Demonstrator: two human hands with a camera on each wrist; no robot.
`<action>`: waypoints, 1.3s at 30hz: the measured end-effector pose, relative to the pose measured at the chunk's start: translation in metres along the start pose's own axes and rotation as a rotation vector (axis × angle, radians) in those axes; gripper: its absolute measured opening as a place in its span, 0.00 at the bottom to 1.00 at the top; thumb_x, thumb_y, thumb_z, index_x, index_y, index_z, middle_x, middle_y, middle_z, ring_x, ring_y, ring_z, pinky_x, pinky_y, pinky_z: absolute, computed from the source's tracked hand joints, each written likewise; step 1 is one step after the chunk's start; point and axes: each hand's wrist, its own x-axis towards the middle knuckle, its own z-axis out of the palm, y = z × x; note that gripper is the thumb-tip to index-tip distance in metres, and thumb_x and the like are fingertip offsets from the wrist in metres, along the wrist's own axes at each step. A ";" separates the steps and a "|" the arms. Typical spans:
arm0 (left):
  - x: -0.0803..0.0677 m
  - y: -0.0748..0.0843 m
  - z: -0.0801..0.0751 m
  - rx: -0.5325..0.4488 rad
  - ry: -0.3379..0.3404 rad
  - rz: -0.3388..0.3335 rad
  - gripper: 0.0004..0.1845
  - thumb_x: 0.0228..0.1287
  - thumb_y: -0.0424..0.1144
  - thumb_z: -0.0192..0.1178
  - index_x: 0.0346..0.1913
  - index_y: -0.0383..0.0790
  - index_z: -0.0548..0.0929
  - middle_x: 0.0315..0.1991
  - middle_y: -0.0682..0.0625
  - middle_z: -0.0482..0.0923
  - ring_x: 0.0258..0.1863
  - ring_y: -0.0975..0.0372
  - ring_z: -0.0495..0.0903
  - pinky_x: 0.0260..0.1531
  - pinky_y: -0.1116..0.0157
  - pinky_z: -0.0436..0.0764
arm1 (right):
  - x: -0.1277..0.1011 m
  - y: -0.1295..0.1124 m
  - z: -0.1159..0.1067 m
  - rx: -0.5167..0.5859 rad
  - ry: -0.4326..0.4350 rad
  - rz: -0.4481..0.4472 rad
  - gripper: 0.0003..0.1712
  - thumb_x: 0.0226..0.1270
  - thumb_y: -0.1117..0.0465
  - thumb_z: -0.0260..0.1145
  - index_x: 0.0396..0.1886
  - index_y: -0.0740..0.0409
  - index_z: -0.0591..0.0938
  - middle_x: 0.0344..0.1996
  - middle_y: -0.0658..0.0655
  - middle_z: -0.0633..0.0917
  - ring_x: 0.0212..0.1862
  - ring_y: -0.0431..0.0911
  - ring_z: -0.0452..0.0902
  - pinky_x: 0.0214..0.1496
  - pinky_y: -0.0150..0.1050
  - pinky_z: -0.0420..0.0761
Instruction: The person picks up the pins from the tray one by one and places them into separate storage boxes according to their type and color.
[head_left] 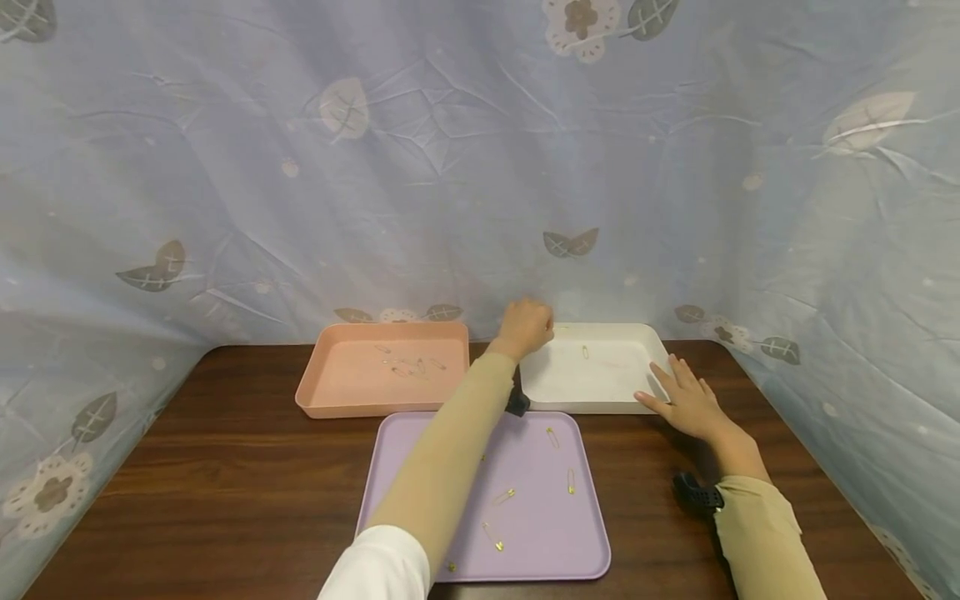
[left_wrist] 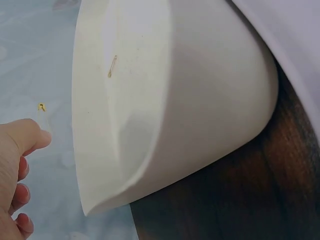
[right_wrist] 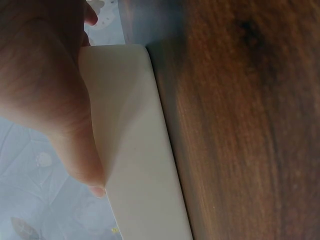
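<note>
Sorting looks partway done: four safety pins [head_left: 503, 497] are still lying on the near purple tray [head_left: 420, 442]. Right hand [head_left: 686, 402] is resting flat, fingers spread, on the white tray [head_left: 600, 392] rim. Left hand [head_left: 525, 327] is pinching a gold safety pin [left_wrist: 42, 108] over that tray's far corner, where one pin [head_left: 586, 351] lies. Several pins are sitting in the pink tray [head_left: 330, 396].

I saw a small gold safety pin [left_wrist: 42, 108] pinched above the far left corner of the white tray [head_left: 600, 406], where another pin [head_left: 586, 352] lay flat.
</note>
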 end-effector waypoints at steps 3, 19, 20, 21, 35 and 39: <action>0.000 -0.001 0.003 0.003 0.000 -0.008 0.05 0.66 0.43 0.59 0.38 0.50 0.84 0.39 0.57 0.83 0.45 0.60 0.78 0.49 0.60 0.75 | 0.000 0.001 0.001 -0.002 -0.001 0.000 0.47 0.69 0.34 0.53 0.75 0.62 0.57 0.74 0.76 0.47 0.75 0.71 0.41 0.68 0.75 0.46; -0.002 -0.004 0.004 0.004 0.051 0.039 0.06 0.66 0.42 0.58 0.38 0.50 0.85 0.40 0.55 0.85 0.44 0.59 0.81 0.45 0.59 0.78 | 0.002 0.004 0.002 -0.002 0.012 -0.001 0.48 0.69 0.34 0.53 0.75 0.62 0.58 0.74 0.76 0.48 0.75 0.71 0.41 0.67 0.75 0.46; -0.003 -0.004 0.003 -0.002 0.052 0.044 0.06 0.66 0.42 0.58 0.38 0.50 0.85 0.40 0.55 0.85 0.44 0.58 0.81 0.45 0.59 0.78 | 0.002 0.004 0.002 -0.001 0.012 -0.003 0.48 0.69 0.34 0.53 0.75 0.62 0.58 0.74 0.76 0.48 0.75 0.71 0.41 0.67 0.75 0.46; -0.003 -0.004 0.002 -0.003 0.055 0.051 0.06 0.65 0.42 0.58 0.38 0.50 0.85 0.40 0.55 0.85 0.43 0.58 0.81 0.45 0.59 0.78 | 0.001 0.003 0.001 0.001 0.012 -0.004 0.47 0.69 0.34 0.53 0.75 0.63 0.58 0.74 0.77 0.48 0.75 0.72 0.41 0.67 0.76 0.46; -0.031 -0.004 -0.023 0.088 0.114 0.259 0.05 0.65 0.45 0.60 0.39 0.52 0.84 0.38 0.56 0.81 0.43 0.59 0.77 0.42 0.62 0.74 | 0.000 0.004 0.000 0.002 -0.011 0.000 0.48 0.69 0.33 0.52 0.75 0.62 0.57 0.74 0.77 0.46 0.75 0.72 0.40 0.67 0.75 0.45; -0.045 -0.010 -0.025 0.117 0.122 0.304 0.04 0.65 0.45 0.60 0.38 0.53 0.84 0.37 0.57 0.80 0.43 0.60 0.76 0.44 0.63 0.72 | 0.000 0.004 0.000 0.009 -0.010 0.001 0.48 0.69 0.34 0.53 0.75 0.62 0.57 0.74 0.77 0.47 0.75 0.71 0.40 0.67 0.75 0.45</action>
